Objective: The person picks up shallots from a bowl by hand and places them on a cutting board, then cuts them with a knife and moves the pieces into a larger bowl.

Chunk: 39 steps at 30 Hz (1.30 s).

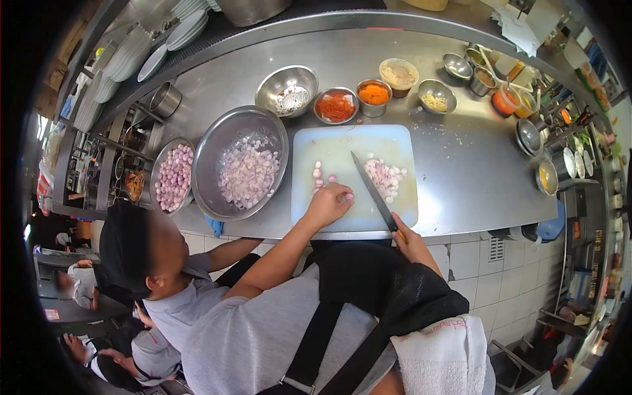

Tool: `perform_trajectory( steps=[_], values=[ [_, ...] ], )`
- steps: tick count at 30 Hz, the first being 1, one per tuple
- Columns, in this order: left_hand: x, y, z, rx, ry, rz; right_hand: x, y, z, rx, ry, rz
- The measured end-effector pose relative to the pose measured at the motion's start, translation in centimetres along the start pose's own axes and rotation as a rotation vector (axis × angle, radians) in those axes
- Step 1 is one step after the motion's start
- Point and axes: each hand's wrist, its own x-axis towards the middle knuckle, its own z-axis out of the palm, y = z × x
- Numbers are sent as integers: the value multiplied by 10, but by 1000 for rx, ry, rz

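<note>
My left hand (329,205) is over the white cutting board (355,138), its fingers pinched on a small peeled shallot (349,196). Just beyond those fingers lie several whole shallots (318,172). In my right hand (409,240), at the board's near edge, is the handle of a kitchen knife (373,187). Its blade points away to the upper left, across the board. Sliced shallots (386,179) are heaped right of the blade. To the left of the board stands a large steel bowl (203,164) with many sliced shallots in it.
A bowl of whole shallots (172,174) stands far left. Behind the board are a steel bowl (270,82), a bowl of red shreds (336,107), an orange-filled container (374,95) and a tub (398,74). A person in a black cap (125,247) is close on my left.
</note>
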Motion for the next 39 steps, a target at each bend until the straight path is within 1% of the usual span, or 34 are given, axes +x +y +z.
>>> perform_trajectory(
  steps=[2,3,5,6,8,9,10,11,12,14,15,17,18,20,21,22,23,24,25,27,28,30,34,36,39],
  values=[
    [11,-10,3,-656,-69,-238,0,4,2,-5,18,-27],
    [16,-8,-2,-651,-62,-229,0,3,3,-9,29,-48],
    [26,-6,-13,-1252,-142,-249,-2,-1,2,-3,20,-32],
    [30,-7,-14,-1246,-138,-238,-3,-2,2,5,7,-6],
    [36,-5,-15,-1394,-122,-235,0,8,9,-8,33,-42],
    [39,-4,-18,-1392,-123,-227,0,8,10,-20,53,-66],
    [43,-3,-20,-1355,-114,-266,-1,8,10,-21,59,-69],
    [46,-2,-23,-1320,-105,-305,-1,8,11,-1,40,-32],
    [50,-6,-22,-1322,-106,-301,-2,6,12,17,19,6],
    [58,-23,-13,-998,-118,-209,-3,5,15,8,36,-4],
    [59,-30,-5,-1001,-114,-209,-4,5,17,2,51,-13],
    [62,-37,11,-645,41,9,-4,5,20,7,59,-23],
    [62,-38,16,-647,41,7,-5,4,22,19,69,-30],
    [62,-41,24,-470,22,141,-7,1,24,-10,88,-45],
    [60,-37,23,-471,16,140,-9,-1,25,-38,107,-60],
    [56,-32,22,-318,57,188,-11,-3,26,-34,108,-54],
    [54,-28,20,-166,96,237,-12,-4,27,-139,129,-69],
    [55,-30,23,-167,86,240,-13,-5,29,-243,151,-83],
    [56,-33,24,-166,99,269,-14,-5,30,-237,153,-74],
    [54,-34,23,-167,101,296,-17,-7,33,-379,178,-86],
    [53,-32,20,-144,89,285,-19,-10,34,-374,179,-78],
    [55,-30,17,-121,71,277,-28,-21,32,-467,157,-17],
    [59,-29,16,-118,61,316,-48,-32,33,-488,155,3],
    [60,-29,14,-116,61,325,-55,-36,35,-497,190,-34],
    [61,-30,12,-117,19,308,-46,-24,48,-448,216,-72]
  ],
)
